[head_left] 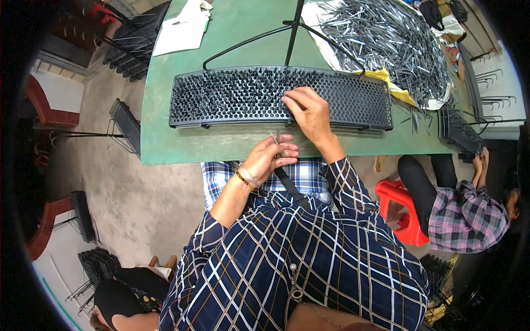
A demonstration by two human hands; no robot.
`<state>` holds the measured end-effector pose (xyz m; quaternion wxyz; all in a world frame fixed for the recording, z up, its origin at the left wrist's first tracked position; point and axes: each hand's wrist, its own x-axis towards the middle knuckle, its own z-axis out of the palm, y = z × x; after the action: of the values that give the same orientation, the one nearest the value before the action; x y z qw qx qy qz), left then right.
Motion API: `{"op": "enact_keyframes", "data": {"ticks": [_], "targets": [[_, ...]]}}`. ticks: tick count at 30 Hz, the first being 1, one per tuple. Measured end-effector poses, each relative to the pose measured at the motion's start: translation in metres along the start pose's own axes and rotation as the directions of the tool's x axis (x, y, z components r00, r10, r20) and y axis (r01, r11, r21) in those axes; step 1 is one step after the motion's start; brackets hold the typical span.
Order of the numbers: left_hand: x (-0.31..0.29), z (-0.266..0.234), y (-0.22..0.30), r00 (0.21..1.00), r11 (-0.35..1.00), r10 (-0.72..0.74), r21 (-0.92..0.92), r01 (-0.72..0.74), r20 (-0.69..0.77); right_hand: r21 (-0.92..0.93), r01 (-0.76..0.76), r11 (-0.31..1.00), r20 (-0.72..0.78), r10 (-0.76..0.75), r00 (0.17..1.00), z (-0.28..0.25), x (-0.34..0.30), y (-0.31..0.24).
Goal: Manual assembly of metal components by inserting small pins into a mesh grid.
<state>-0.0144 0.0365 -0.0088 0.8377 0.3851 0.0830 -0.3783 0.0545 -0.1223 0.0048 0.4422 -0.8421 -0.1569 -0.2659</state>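
A long black perforated rack (353, 102) lies across the green table in front of me, with a branched black rod frame (292, 33) rising from its far side. Small dark pieces stand in the holes of its left and middle part; toward the right the holes look bare. My right hand (312, 113) is over the rack's middle, thumb and fingers pinched at the holes; whatever is between them is hidden. At the table's near edge, my left hand (268, 157) has its fingers curled around a few thin metal strips (277, 137) that poke up.
A large heap of slim shiny metal strips (381, 44) lies on white and yellow sacking at the far right. White paper (182, 33) rests far left. A person in a plaid shirt (469, 218) sits right by a red stool (400, 212). More black racks (127, 124) stand leftward.
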Motion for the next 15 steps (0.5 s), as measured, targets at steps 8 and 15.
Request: {"op": "enact_keyframes", "data": {"ticks": [8, 15], "targets": [[-0.002, -0.001, 0.004, 0.999, 0.998, -0.011, 0.055, 0.009, 0.035, -0.152, 0.023, 0.988, 0.013, -0.022, 1.0, 0.002, -0.004, -0.007], [-0.003, 0.003, 0.007, 0.999, 0.996, -0.025, 0.083, 0.021, 0.046, -0.171, -0.009, 0.985, 0.025, 0.014, 1.0, -0.006, -0.004, -0.013]]}}
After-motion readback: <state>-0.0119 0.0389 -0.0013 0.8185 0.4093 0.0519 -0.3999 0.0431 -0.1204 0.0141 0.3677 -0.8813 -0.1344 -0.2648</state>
